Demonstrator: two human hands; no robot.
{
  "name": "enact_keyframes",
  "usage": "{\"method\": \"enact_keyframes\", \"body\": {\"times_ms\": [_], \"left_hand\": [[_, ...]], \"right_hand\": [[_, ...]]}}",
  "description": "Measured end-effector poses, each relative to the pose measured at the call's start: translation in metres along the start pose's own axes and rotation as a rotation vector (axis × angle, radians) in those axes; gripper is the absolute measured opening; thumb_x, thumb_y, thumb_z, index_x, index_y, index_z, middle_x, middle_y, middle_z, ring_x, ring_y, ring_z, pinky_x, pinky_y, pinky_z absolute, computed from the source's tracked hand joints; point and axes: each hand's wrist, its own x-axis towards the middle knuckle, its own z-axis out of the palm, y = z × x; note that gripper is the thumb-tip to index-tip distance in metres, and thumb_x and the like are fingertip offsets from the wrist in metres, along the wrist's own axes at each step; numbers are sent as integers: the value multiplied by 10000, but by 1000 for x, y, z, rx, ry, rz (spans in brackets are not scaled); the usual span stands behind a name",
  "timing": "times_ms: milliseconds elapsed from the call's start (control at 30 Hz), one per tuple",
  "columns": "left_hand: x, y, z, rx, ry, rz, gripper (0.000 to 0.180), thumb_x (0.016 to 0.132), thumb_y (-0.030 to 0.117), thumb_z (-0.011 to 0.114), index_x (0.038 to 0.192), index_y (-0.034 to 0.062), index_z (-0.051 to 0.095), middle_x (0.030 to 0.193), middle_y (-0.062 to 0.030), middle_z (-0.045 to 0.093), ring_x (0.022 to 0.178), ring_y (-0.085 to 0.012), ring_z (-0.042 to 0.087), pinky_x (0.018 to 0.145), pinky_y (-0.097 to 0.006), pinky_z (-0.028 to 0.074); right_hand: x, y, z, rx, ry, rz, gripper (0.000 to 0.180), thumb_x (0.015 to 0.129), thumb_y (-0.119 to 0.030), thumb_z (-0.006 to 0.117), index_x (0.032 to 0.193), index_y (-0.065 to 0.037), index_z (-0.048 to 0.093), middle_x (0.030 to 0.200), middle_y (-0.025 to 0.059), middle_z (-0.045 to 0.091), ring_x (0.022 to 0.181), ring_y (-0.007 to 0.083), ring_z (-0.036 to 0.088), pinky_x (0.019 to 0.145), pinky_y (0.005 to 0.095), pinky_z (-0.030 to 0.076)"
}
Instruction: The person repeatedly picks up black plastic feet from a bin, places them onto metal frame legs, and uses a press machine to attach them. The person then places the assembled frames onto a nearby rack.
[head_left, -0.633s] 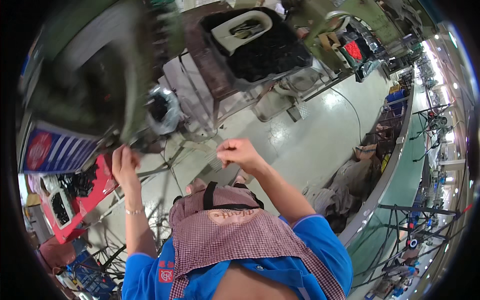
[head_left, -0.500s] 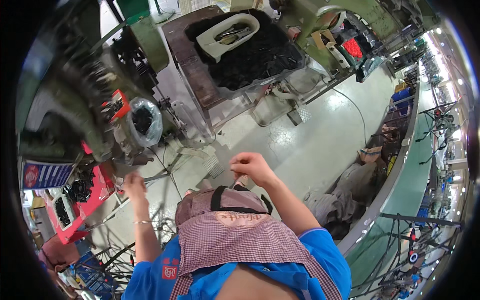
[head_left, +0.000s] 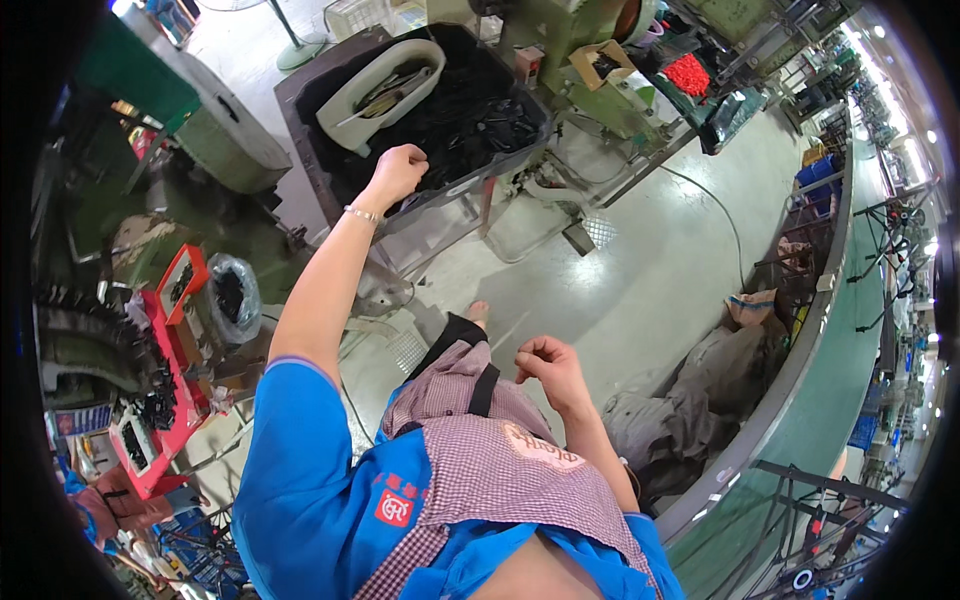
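Observation:
My left hand (head_left: 400, 172) is stretched forward over the near edge of a large black bin (head_left: 335, 175). Its fingers are curled together, and whatever they may hold is hidden. Beneath and beyond it, dark small parts (head_left: 490, 135) fill the bin. A cream scoop-shaped container (head_left: 352, 132) lies on them just past the hand, with long thin pieces inside. Closer to my body, my right hand (head_left: 555, 370) hovers in front of the checked apron (head_left: 500, 480). Its fingers are bent in toward the thumb, and nothing can be made out in them.
Green machinery (head_left: 230, 140) stands at the left, near a plastic bag of dark parts (head_left: 234, 300) and a red box (head_left: 181, 282). A long green conveyor (head_left: 800, 420) curves along the right, beside grey sacks (head_left: 690, 410). Red parts (head_left: 687, 74) sit at the back right.
My left hand has swung forward and right from the left side to over the bin. My right hand is lower and farther right in view. My body has stepped toward the bin.

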Motion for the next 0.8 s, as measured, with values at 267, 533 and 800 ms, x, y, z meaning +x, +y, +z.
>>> {"method": "enact_keyframes", "body": {"times_ms": [267, 533, 800], "left_hand": [[83, -7, 69, 644, 34, -81, 241, 792, 234, 680, 940, 53, 621, 1037, -188, 641, 1019, -387, 603, 808, -485, 511], [87, 21, 71, 397, 279, 96, 203, 768, 108, 722, 820, -17, 570, 712, -148, 587, 683, -293, 590, 644, -362, 466], [113, 139, 150, -110, -70, 22, 64, 821, -9, 650, 829, -10, 586, 703, -50, 623, 574, -92, 610, 497, -239, 473]], "right_hand": [[40, -74, -114, -20, 246, -118, 44, 826, -5, 636, 858, 12, 612, 755, 60, 608, 631, 146, 592, 580, 285, 509], [173, -276, -196, -156, 530, -521, 101, 835, -47, 628, 868, 47, 615, 744, 56, 602, 600, 131, 569, 571, 267, 485], [276, -335, -230, -44, 468, -669, 53, 833, -28, 653, 865, 11, 635, 711, 19, 613, 573, 85, 558, 490, 240, 485]]}}
